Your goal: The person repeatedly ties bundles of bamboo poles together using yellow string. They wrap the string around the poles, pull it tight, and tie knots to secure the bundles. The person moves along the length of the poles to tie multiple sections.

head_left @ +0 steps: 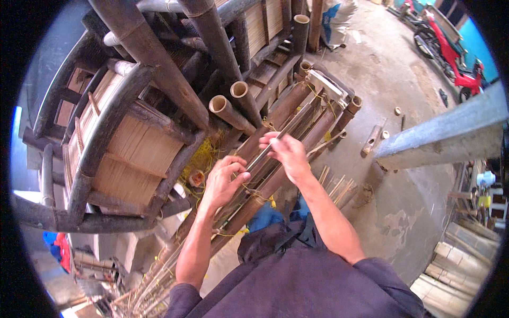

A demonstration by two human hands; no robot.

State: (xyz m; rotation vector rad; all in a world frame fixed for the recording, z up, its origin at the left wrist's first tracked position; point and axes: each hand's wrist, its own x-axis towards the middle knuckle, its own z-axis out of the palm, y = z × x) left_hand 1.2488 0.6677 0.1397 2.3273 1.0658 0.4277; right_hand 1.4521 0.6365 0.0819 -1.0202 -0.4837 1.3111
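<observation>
Before me lies a long frame of brown bamboo poles (268, 191), tied with yellow string (258, 194). A thin bamboo strip (258, 160) slants along it between my hands. My right hand (287, 155) is over the frame, its fingers bent and closed at the strip. Lower and to the left, my left hand (225, 183) hovers by the frame's near-left pole, with fingers curled and thumb reaching across toward the strip. What sits between its fingertips, if anything, is too small to make out.
Dark bamboo chairs (127, 143) with slatted panels crowd the left. Loose yellow string (201, 156) hangs beside them. A concrete pillar (440, 132) stands at right, near a short bamboo piece (371, 140) on the floor. A red motorcycle (450, 58) is parked far right.
</observation>
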